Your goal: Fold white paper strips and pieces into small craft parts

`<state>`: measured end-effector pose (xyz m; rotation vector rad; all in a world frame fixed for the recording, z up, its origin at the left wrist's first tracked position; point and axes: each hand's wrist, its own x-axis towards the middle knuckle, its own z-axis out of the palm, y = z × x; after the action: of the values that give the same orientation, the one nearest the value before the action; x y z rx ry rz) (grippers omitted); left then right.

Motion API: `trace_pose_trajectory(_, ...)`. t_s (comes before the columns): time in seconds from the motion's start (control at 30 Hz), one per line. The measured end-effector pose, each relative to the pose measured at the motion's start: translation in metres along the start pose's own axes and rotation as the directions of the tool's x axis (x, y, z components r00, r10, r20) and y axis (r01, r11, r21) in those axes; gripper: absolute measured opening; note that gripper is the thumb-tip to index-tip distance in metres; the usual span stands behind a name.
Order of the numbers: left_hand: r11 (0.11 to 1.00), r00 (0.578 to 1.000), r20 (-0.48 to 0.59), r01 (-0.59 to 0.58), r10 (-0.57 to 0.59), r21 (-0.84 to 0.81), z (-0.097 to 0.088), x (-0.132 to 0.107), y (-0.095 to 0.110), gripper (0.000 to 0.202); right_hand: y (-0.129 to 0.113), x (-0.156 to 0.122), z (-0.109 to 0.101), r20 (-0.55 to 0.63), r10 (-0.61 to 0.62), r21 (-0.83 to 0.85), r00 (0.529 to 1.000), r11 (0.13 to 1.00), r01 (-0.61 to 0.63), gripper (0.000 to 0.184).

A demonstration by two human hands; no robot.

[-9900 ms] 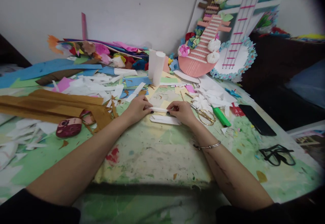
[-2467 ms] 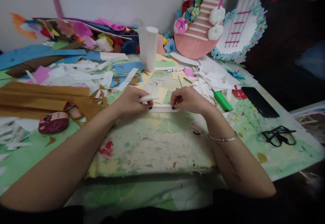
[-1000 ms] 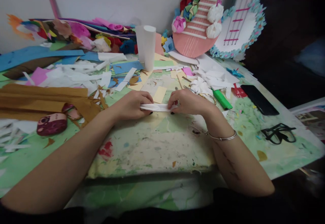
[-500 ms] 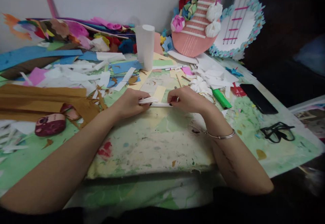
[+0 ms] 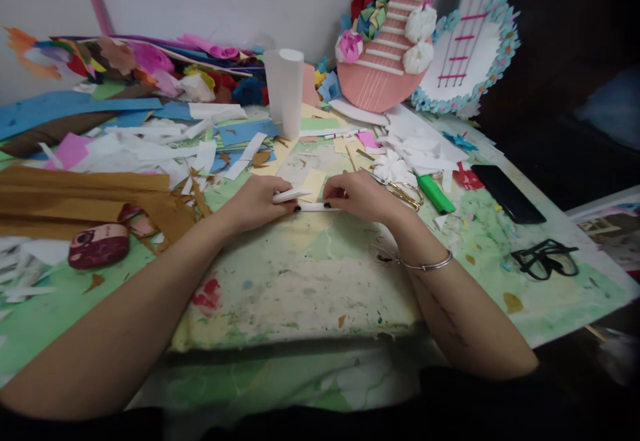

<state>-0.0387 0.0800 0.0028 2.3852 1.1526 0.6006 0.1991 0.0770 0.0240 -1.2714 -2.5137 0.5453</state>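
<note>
My left hand (image 5: 263, 202) is closed around a small bundle of folded white paper strips (image 5: 293, 195), whose ends stick out to the right. Another narrow white paper strip (image 5: 316, 207) lies level between my two hands, just above the tabletop. Thumb and fingers of my right hand (image 5: 356, 195) are pinched on the right part of this strip. The left thumb touches or nearly touches the strip's left end. Behind my right wrist lie gold-handled scissors (image 5: 406, 195) and a white paper flower (image 5: 394, 166).
A green glue tube (image 5: 436, 193), a black phone (image 5: 509, 194) and black glasses (image 5: 545, 259) lie to the right. Brown crepe paper (image 5: 85, 202) and a maroon case (image 5: 99, 245) lie left. At the back stand a white paper roll (image 5: 286, 94) and a pink paper lute (image 5: 380, 71).
My right hand has shifted slightly left along the strip, closer to my left hand. More of the scissors now shows behind the right wrist.
</note>
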Motion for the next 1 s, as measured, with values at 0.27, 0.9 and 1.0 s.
trace_pose_trajectory(0.27,0.994,0.996,0.067,0.045,-0.052,0.102,-0.0056,0.0004,0.0048,0.019,-0.0004,-0.0005,0.0001,0.066,0.009,0.044,0.998,0.999,-0.011,0.008)
trace_pose_trajectory(0.9,0.994,0.989,0.146,-0.042,0.027,0.101,-0.0028,-0.0003,0.0062,0.015,-0.0046,-0.0026,0.0004,0.082,-0.066,0.046,0.994,0.997,0.063,0.016)
trace_pose_trajectory(1.0,0.993,0.982,0.177,-0.08,0.064,0.085,-0.003,0.0002,0.0061,0.015,-0.0055,-0.0032,-0.001,0.109,-0.079,0.056,0.991,0.996,0.073,0.016)
